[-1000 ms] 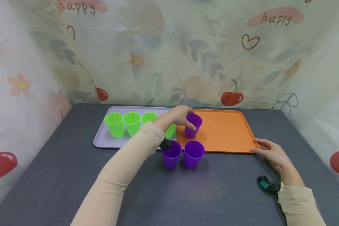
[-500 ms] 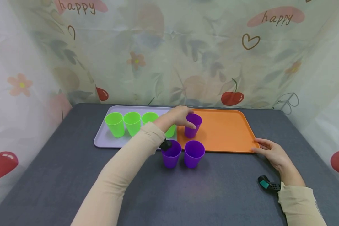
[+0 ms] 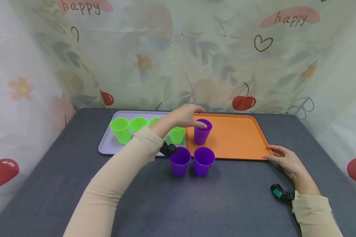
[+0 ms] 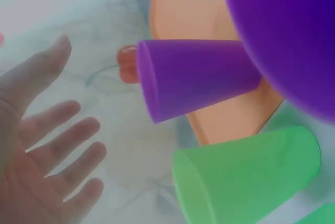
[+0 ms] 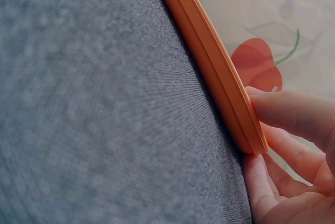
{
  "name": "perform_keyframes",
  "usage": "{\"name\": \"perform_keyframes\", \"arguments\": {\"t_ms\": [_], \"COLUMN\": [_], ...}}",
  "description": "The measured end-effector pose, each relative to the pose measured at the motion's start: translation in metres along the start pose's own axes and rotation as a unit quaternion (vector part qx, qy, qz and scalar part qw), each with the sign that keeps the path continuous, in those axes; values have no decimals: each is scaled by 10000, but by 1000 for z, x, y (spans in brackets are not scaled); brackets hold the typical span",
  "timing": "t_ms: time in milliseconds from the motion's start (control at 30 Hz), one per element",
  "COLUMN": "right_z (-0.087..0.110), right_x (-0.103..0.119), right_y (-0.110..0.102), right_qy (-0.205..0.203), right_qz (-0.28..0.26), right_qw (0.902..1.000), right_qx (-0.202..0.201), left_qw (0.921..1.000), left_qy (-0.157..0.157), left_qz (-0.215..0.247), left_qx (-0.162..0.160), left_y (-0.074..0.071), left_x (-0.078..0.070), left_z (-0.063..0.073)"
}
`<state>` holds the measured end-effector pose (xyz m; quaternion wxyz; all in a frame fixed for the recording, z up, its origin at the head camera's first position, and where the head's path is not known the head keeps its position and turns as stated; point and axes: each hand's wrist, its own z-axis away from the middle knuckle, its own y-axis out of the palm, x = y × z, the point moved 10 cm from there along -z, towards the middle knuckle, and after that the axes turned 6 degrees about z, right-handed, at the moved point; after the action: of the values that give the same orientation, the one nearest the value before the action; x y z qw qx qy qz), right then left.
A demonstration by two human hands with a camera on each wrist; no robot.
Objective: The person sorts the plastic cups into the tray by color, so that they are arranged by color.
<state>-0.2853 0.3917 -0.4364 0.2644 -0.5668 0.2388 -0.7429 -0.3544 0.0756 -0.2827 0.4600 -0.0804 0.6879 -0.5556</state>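
Mid-frame, the left hand (image 3: pixel 186 116) spreads away, leaving the purple cup (image 3: pixel 201 136) placed on the orange tray (image 3: pixel 235 138) the right hand (image 3: pixel 289 164) pinches.

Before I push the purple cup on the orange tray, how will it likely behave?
The purple cup might tip if pushed near its rim, since it narrows toward the base. Its thin-looking wall suggests it's light, and the smooth-looking orange tray may let it slide.
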Motion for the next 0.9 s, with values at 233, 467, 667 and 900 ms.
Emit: {"name": "perform_keyframes", "arguments": {"t_ms": [233, 467, 667, 900], "right_z": [0, 1, 1, 1], "right_x": [0, 2, 1, -1], "right_y": [-1, -2, -1, -2], "right_qy": [25, -12, 30, 41], "right_qz": [81, -16, -31, -96], "right_qw": [10000, 10000, 10000, 9999], "right_qx": [-44, -65, -66, -78], "left_qw": [9984, 9920, 9861, 9749], "left_qy": [299, 387, 412, 523], "left_qz": [458, 1196, 1608, 2162], "left_qx": [148, 137, -68, -42], "left_y": [1, 16, 25, 44], "left_x": [-3, 13, 28, 47], "left_z": [39, 77, 97, 107]}}
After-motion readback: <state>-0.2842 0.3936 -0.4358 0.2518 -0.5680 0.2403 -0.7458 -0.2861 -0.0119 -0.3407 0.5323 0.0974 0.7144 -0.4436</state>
